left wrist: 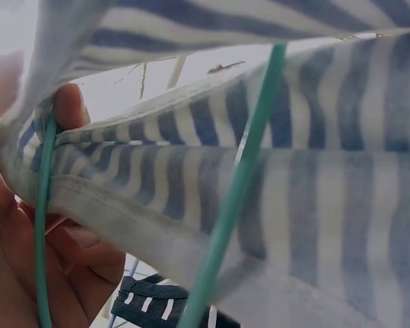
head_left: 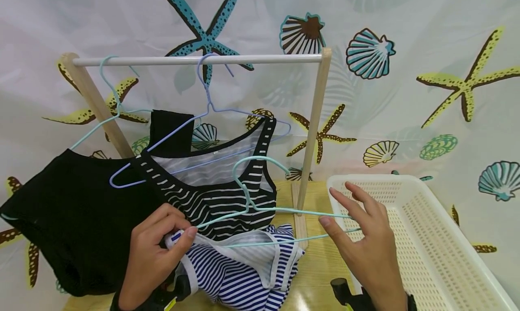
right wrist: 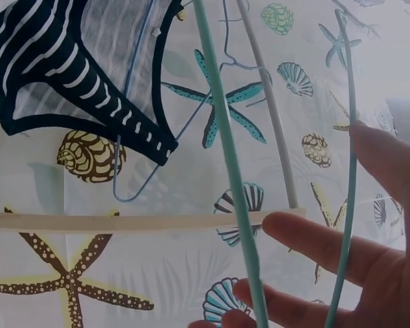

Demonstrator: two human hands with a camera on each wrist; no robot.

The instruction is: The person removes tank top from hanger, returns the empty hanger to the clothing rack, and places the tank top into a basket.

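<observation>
On the left I see a black cloth garment [head_left: 93, 216] on a mint-green hanger [head_left: 94, 131], hooked over the white rod [head_left: 260, 60] of a pale wooden rack. Nearer, the person's left grip [head_left: 156, 252] pinches the edge of a blue-and-white striped cloth garment [head_left: 239, 275] at the near middle. Behind it I have a black-and-white striped top [head_left: 227, 207] on a periwinkle hanger [head_left: 208, 96], also on the rod. A second mint-green hanger [head_left: 247, 198] has its left part inside the blue-and-white garment's neck opening. Its right end reaches between the spread thumb and fingers of the released right grip [head_left: 369, 241]; I can't tell whether they touch it. Rightmost, a white perforated plastic basket [head_left: 378, 180] stands beside the light wooden tabletop's [head_left: 321, 266] bare patch.
</observation>
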